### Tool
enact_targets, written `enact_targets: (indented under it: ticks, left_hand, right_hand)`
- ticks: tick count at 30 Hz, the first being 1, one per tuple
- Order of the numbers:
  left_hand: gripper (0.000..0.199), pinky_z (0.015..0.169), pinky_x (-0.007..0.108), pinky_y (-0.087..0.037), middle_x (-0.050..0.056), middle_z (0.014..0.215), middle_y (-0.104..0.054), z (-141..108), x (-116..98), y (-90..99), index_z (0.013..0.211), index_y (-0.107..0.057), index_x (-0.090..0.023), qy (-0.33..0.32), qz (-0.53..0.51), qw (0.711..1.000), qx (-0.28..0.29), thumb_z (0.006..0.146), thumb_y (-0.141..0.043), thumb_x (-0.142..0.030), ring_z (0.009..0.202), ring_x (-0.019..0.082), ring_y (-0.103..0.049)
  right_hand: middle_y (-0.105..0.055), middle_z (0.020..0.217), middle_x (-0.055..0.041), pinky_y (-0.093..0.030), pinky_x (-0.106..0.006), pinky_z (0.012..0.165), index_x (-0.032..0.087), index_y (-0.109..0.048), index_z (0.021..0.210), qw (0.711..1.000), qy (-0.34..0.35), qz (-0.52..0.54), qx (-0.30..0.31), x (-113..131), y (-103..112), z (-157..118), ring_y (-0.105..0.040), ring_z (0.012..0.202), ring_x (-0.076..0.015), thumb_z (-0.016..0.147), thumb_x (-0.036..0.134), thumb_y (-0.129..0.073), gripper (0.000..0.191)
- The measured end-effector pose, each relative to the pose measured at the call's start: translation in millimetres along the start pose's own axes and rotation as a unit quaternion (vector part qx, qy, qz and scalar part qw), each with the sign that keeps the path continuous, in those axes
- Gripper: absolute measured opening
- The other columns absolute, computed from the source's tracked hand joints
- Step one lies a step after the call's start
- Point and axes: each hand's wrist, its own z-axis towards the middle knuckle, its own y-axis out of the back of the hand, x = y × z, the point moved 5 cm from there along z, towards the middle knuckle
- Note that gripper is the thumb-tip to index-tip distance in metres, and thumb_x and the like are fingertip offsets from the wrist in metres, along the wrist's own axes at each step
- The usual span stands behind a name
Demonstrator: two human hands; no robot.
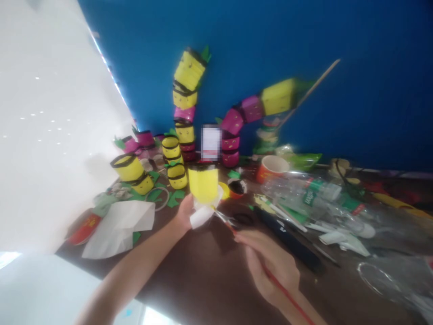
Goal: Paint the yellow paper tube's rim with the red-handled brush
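Observation:
A yellow cup (pixel 204 185) with a dark rim stands upright over the middle of the table, its lower part whitish. My left hand (pixel 185 212) grips it from the left, with a piece of white paper (pixel 202 217) against its underside. My right hand (pixel 270 264) is closed around a red-handled paintbrush (pixel 282 291), and the brush tip touches or nearly touches the cup's lower edge. Just behind the cup are a small yellow pot (pixel 223 191) and a dark-filled pot (pixel 237 187).
Stacked yellow and magenta cups (pixel 184 133) stand against the blue wall. Plastic bottles (pixel 314 192), a red paper cup (pixel 273 168) and a dark tool (pixel 287 239) lie right on the brown table (pixel 189 280). White sheets (pixel 120 228) and a tape ring (pixel 158 198) are left.

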Motion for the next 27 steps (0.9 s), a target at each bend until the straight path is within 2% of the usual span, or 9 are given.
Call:
enact_targets:
  ticks: [2,7,13,18,23,27]
  left_hand:
    - [0.064,0.097,0.044,-0.039,0.014,0.1,-0.069,-1.4,-0.1,-1.1,0.124,-0.052,-0.008,-0.003,0.003,1.0,-0.002,0.075,-0.052,-0.049,0.1,0.03,-0.061]
    - [0.055,0.099,0.041,-0.038,0.012,0.095,-0.07,-1.9,2.3,2.2,0.119,-0.055,-0.008,0.009,0.015,1.0,0.006,0.076,-0.053,-0.043,0.105,0.028,-0.059]
    - [0.064,0.096,0.045,-0.039,0.013,0.099,-0.069,-0.9,1.2,3.7,0.124,-0.052,-0.01,-0.001,0.011,1.0,-0.001,0.074,-0.052,-0.05,0.104,0.031,-0.059]
    - [0.065,0.098,0.042,-0.038,0.013,0.099,-0.069,-1.7,2.0,7.1,0.122,-0.053,-0.009,-0.001,0.012,1.0,-0.007,0.074,-0.053,-0.052,0.108,0.03,-0.057]
    - [0.071,0.097,0.046,-0.038,0.015,0.099,-0.068,-2.1,1.5,5.5,0.121,-0.053,-0.008,-0.008,0.024,1.0,0.008,0.07,-0.054,-0.057,0.105,0.032,-0.058]
    - [0.06,0.096,0.043,-0.039,0.013,0.098,-0.069,-2.3,1.9,5.1,0.112,-0.06,-0.01,0.001,0.037,0.999,0.022,0.071,-0.055,-0.053,0.101,0.03,-0.061]
  right_hand:
    - [-0.071,0.086,-0.0043,-0.056,-0.02,0.074,0.019,-0.064,0.091,1.0,0.012,-0.006,-0.009,0.3,1.2,-1.0,-0.069,0.079,-0.0136,0.079,0.007,-0.048,0.022]
    - [-0.071,0.09,-0.006,-0.056,-0.023,0.078,0.018,-0.063,0.096,0.999,-0.003,-0.036,-0.008,3.3,-0.3,2.4,-0.069,0.082,-0.0149,0.08,0.007,-0.05,0.024]
    - [-0.072,0.085,-0.0037,-0.057,-0.021,0.074,0.02,-0.064,0.091,0.999,0.015,-0.029,-0.006,4.4,1.2,2.0,-0.069,0.076,-0.0139,0.079,0.007,-0.049,0.023]
    - [-0.071,0.092,-0.0051,-0.055,-0.021,0.079,0.018,-0.064,0.096,0.999,0.008,-0.037,-0.002,1.3,0.2,0.5,-0.069,0.083,-0.0136,0.079,0.006,-0.05,0.025]
    - [-0.072,0.085,-0.0041,-0.057,-0.023,0.074,0.019,-0.064,0.092,0.999,0.014,-0.037,0.002,5.2,2.2,0.4,-0.069,0.077,-0.0142,0.079,0.007,-0.049,0.023]
    - [-0.071,0.09,-0.0064,-0.058,-0.024,0.076,0.018,-0.063,0.096,0.999,0.028,-0.044,-0.006,9.1,8.1,0.4,-0.069,0.082,-0.0159,0.079,0.005,-0.047,0.027]
